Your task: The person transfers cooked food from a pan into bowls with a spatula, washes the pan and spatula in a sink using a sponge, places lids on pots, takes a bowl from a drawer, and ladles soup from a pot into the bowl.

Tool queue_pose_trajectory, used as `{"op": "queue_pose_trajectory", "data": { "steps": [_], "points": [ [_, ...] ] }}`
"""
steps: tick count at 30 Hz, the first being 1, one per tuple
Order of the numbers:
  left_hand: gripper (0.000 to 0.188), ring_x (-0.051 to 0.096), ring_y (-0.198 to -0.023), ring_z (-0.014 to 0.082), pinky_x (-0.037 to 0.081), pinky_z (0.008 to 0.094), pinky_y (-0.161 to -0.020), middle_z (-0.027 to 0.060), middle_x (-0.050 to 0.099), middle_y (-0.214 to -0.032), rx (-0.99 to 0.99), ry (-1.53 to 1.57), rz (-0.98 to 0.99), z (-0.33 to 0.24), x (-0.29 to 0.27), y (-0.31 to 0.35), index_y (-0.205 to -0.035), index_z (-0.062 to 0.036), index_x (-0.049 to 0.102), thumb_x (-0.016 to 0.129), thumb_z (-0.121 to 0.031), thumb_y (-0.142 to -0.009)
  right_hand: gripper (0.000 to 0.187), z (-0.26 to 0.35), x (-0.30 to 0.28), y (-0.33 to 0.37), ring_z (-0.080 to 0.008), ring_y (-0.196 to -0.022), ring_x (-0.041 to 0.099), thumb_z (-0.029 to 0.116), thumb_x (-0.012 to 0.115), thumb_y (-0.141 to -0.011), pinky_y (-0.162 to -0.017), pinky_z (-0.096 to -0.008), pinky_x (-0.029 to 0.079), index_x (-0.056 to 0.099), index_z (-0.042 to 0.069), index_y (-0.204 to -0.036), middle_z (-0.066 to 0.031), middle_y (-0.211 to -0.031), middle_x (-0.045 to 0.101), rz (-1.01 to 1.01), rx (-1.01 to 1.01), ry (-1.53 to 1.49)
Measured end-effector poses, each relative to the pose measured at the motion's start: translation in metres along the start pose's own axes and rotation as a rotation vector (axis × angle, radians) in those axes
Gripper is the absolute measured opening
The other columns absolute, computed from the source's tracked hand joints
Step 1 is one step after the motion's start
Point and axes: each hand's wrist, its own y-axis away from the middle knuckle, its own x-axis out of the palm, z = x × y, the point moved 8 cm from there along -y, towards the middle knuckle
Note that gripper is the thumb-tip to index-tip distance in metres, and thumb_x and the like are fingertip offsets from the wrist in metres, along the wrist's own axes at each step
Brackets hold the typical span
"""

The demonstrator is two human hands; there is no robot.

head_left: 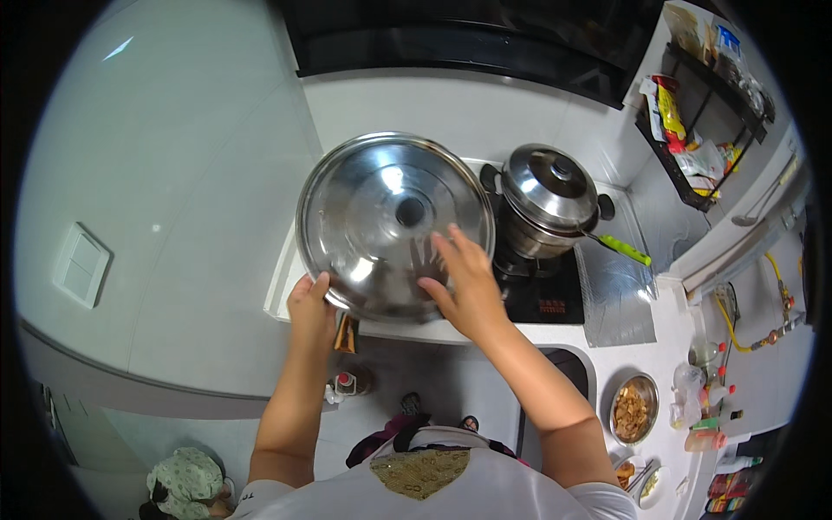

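Note:
A large round steel lid with a dark centre lies over the left side of the stove, hiding whatever is under it. Its near-left rim is gripped by my left hand, thumb on top. Over the lid's near-right part, my right hand has its fingers spread; whether they touch the metal I cannot tell. A brown handle sticks out toward me from below the lid. To the right stands a lidded steel pot with dark side handles.
A green-handled utensil projects from the pot's right side. The dark range hood hangs beyond the stove. On the right counter are a steel bowl of food and several bottles. A person is low at the left; a jug stands on the floor.

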Motion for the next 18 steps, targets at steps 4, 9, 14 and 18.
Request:
{"op": "queue_pose_trajectory", "data": {
  "steps": [4, 9, 14, 18],
  "points": [
    [0.002, 0.057, -0.077, 0.0209, 0.05, 0.0335, -0.075, 0.0096, 0.056, -0.089, -0.126, 0.241, -0.189, 0.047, -0.04, -0.097, -0.09, -0.001, 0.05, 0.049, -0.001, -0.089, 0.057, -0.026, 0.106, -0.037, -0.0366, -0.125, 0.035, 0.043, 0.057, -0.083, -0.101, -0.057, 0.024, 0.045, 0.012, -0.13, -0.0178, -0.136, 0.039, 0.207, 0.097, 0.197],
    [0.014, 0.056, -0.086, 0.0239, 0.048, 0.0387, -0.08, 0.0116, 0.054, -0.097, -0.203, 0.174, -0.298, 0.074, -0.055, -0.149, -0.103, 0.0013, 0.05, 0.048, -0.002, -0.09, 0.066, -0.045, 0.167, -0.052, -0.036, -0.129, 0.029, 0.055, 0.048, -0.084, -0.102, -0.0628, 0.015, 0.042, 0.012, -0.133, -0.0168, -0.139, 0.034, 0.339, 0.175, 0.255],
    [0.009, 0.057, -0.078, 0.0211, 0.05, 0.0348, -0.07, 0.0087, 0.056, -0.09, -0.219, 0.065, -0.263, 0.072, -0.055, -0.16, -0.095, -0.0007, 0.052, 0.053, -0.007, -0.088, 0.062, -0.052, 0.177, -0.053, -0.0353, -0.129, 0.029, 0.055, 0.047, -0.084, -0.101, -0.064, 0.014, 0.048, 0.012, -0.129, -0.0165, -0.138, 0.035, 0.273, 0.16, 0.262],
    [0.023, 0.052, -0.049, 0.0139, 0.047, 0.0276, -0.044, 0.0048, 0.055, -0.063, -0.223, -0.41, -0.173, 0.05, -0.048, -0.155, -0.071, -0.0044, 0.052, 0.062, -0.02, -0.085, 0.06, -0.057, 0.174, -0.053, -0.0345, -0.128, 0.031, 0.054, 0.047, -0.085, -0.1, -0.0642, 0.015, 0.049, 0.013, -0.128, -0.0151, -0.137, 0.037, 0.253, 0.16, 0.287]
  ]
}}
